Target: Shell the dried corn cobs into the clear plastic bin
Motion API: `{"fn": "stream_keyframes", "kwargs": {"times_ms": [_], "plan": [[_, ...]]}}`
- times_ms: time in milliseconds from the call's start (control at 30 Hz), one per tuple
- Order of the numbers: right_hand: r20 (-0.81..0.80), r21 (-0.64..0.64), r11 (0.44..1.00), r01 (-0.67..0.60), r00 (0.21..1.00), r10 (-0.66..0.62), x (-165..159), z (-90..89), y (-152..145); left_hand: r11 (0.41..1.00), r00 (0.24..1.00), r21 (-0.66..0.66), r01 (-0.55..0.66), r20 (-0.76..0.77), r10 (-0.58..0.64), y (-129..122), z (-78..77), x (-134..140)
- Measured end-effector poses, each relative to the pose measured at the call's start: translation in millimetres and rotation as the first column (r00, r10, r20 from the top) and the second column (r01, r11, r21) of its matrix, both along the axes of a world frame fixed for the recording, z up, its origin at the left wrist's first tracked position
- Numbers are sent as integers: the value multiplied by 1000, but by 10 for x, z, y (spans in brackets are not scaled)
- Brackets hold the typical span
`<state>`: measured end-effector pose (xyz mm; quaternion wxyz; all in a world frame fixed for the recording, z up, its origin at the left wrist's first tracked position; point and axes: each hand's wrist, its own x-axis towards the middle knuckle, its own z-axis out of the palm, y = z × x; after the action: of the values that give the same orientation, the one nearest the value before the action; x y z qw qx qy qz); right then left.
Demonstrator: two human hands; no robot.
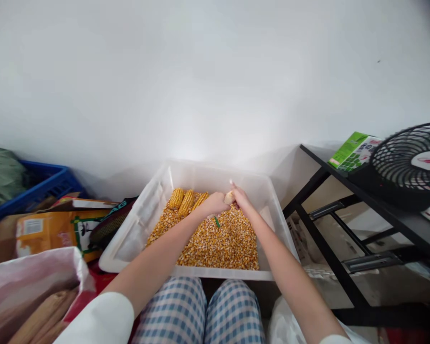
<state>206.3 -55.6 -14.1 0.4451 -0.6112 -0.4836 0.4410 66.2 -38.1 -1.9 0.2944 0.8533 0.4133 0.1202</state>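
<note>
In the head view, both of my hands meet over a translucent plastic bin (120,260) full of loose yellow corn kernels (215,248). My right hand (240,196) is closed round a pale, mostly bare corn cob (230,197). Pressed up against that cob is my left hand (215,204), closed in a fist; what its fingers wrap is hidden. A small green strip (217,222) shows just below the left fist, and I cannot tell whether it is held or lies on the kernels. Several yellow corn ears (186,203) lie on the kernels at the bin's back left.
At left stand a white-and-red bag (57,270) with brown contents, an orange package (45,231) and a blue crate (53,184). On the right, a black-framed table (397,220) carries a fan (415,162) and a green-white box (354,150). A white wall (215,86) rises behind the bin.
</note>
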Motion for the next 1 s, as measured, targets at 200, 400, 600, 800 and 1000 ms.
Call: {"fn": "stream_keyframes", "kwargs": {"times_ms": [200,400,600,800,1000], "plan": [[-79,35,992,-119,989,122,13,-50,-3,975,990,-176,138,35,-134,23,53,-116],[100,87,993,77,991,-85,-41,-112,22,988,994,145,55,-104,-40,12,-55,-27],[-160,-47,982,-181,972,171,40,-10,-12,973,991,217,74,-125,-47,58,-25,-57],[28,62,998,34,999,-35,-89,-60,6,939,969,343,-37,-217,117,-18,-22,-25],[-55,-31,996,-80,995,78,-25,11,-36,919,952,392,-50,-260,163,-31,20,-9]]}}
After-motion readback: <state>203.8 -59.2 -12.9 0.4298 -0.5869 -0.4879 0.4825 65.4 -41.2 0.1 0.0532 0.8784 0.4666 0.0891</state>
